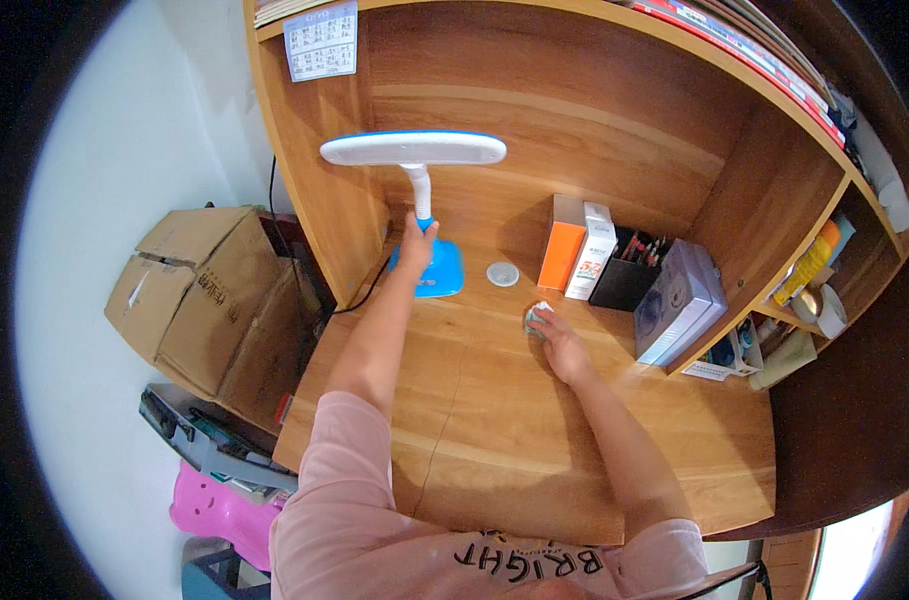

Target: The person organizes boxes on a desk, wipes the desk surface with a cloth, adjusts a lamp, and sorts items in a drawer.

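My left hand (417, 244) grips the lower stem of a blue and white desk lamp (441, 271), whose white head spreads above the back left of the wooden desk (499, 420). Under the fingers of my right hand (559, 341) is a crumpled light-green and white cloth or wipe (537, 318), pressed on the desktop. A round white disc (502, 274) lies flat between the lamp base and the boxes.
An orange and white box (562, 244), a slim white box (591, 251), a black pen holder (621, 283) and a silvery case (679, 304) line the back right. The lamp's black cord (364, 298) runs left. Cardboard boxes (207, 307) stand beside the desk.
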Demonstrator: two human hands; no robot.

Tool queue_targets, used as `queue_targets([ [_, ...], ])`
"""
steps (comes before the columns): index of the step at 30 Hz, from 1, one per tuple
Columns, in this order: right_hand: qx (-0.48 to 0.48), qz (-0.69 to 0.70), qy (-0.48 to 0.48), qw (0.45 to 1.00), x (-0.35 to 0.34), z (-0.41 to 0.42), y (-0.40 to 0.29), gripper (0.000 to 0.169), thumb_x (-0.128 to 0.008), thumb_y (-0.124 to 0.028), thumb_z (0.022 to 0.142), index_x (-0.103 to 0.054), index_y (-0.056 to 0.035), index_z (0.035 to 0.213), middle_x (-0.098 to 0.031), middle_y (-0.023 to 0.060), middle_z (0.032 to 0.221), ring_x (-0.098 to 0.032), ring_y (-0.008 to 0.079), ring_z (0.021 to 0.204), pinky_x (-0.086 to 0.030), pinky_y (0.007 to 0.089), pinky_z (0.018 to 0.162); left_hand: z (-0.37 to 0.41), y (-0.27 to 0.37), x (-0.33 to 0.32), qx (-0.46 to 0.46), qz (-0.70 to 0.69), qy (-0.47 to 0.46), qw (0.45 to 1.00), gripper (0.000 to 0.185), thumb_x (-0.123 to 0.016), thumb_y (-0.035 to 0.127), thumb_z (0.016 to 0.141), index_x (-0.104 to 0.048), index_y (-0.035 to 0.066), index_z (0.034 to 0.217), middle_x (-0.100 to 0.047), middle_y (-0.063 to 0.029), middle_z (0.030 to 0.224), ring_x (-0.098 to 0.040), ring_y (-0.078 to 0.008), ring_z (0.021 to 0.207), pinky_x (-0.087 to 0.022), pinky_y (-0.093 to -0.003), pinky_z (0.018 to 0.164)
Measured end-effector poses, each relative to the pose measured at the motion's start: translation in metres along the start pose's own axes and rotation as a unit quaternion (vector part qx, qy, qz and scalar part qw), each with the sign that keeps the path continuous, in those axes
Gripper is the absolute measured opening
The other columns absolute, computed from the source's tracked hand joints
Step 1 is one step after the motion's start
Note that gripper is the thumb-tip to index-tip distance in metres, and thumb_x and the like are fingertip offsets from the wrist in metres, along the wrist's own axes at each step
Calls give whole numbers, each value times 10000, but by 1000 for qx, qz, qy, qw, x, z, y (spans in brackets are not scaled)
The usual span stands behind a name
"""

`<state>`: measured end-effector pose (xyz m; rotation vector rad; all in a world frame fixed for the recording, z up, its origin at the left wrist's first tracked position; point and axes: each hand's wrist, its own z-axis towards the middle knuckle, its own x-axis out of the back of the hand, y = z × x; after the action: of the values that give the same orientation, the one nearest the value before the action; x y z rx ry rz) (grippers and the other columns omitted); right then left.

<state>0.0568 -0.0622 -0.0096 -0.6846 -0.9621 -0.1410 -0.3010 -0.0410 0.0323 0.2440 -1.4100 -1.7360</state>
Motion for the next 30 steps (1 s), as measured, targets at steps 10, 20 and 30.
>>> queue_targets([
  [10, 18, 10, 44, 999, -4, -1, -7, 443, -506, 69, 773, -617, -72, 1178, -511, 143, 1350, -458, 342, 1266, -380, 390, 1083, -115, 49, -8, 1, 7, -119, 993, 504, -569, 346, 931, -375, 13, 1256, -560, -268, 1168, -552, -404, 1108, -427, -457, 926],
  [20, -10, 163, 100, 981, 8, -34, -18, 312, -549, 50, 818, -630, -48, 1103, -633, 156, 1154, -612, 314, 1063, -487, 370, 917, -215, 91, -1, 26, -91, -220, 971, 475, -548, 304, 963, -375, 56, 1329, -577, -114, 1219, -538, -219, 1117, -450, -383, 910],
  [30, -44, 333, 270, 902, -2, -30, -103, 164, -687, -30, 799, -647, -26, 958, -645, 145, 960, -644, 300, 878, -512, 358, 781, -246, 87, -2, 37, -127, -214, 968, 525, -371, 453, 1015, -403, 59, 1361, -490, -114, 1295, -445, -226, 1195, -341, -378, 1028],
])
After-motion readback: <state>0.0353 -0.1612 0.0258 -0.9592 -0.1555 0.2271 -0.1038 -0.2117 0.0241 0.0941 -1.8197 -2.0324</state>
